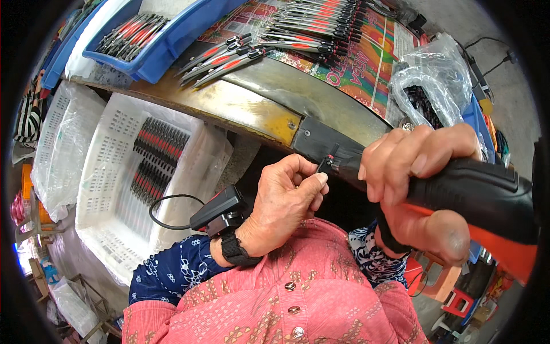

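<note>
My left hand (289,200) pinches a small dark part (325,165) between thumb and fingertips. The part touches, or lies very near, a dark block (321,140) fixed at the bench edge; a thin pin-like piece stands up there. My right hand (418,172) is wrapped around a black and red power tool (475,198), close to the camera and just right of the block. The tool's tip is hidden behind my fingers. A black strap with a boxy device (219,212) and cable sits on my left wrist.
Slim grey, black and red tools (229,57) lie on the bench, with a large stack (315,28) behind. A blue bin (152,63) holds more. A white basket (103,229) with rows of black-red pieces stands left, below the bench. Plastic bags (435,74) lie right.
</note>
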Demonstrator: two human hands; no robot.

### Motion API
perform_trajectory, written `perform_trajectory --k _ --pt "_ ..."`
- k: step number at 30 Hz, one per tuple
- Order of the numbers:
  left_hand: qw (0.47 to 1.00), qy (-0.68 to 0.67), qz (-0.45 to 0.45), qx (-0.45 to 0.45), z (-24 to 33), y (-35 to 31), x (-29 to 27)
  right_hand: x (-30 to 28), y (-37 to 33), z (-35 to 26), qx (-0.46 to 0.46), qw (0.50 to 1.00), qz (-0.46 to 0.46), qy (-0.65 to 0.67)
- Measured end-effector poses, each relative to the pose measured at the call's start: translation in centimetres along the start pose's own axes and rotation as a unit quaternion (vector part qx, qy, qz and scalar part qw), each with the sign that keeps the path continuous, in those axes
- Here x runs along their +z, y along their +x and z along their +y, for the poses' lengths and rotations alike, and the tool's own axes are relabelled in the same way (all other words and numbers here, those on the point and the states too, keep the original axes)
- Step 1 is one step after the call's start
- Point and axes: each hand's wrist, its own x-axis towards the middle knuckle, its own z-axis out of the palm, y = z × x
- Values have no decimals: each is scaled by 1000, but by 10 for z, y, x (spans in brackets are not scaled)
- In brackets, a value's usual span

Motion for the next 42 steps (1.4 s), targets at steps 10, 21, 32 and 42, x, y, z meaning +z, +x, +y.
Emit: perform_trajectory --k 10,21,32,42 --pt "999 -30 33 -26 5 0 5 6 4 -1 6 1000 -5 -8" --pt "999 -13 20 -26 2 0 3 9 6 0 11 1000 -9 -14" --pt "999 -16 13 -33 4 -1 2 9 8 -2 13 1000 -14 -12" --pt "1000 -13 9 -23 3 0 1 8 7 -4 3 1000 -13 -8"
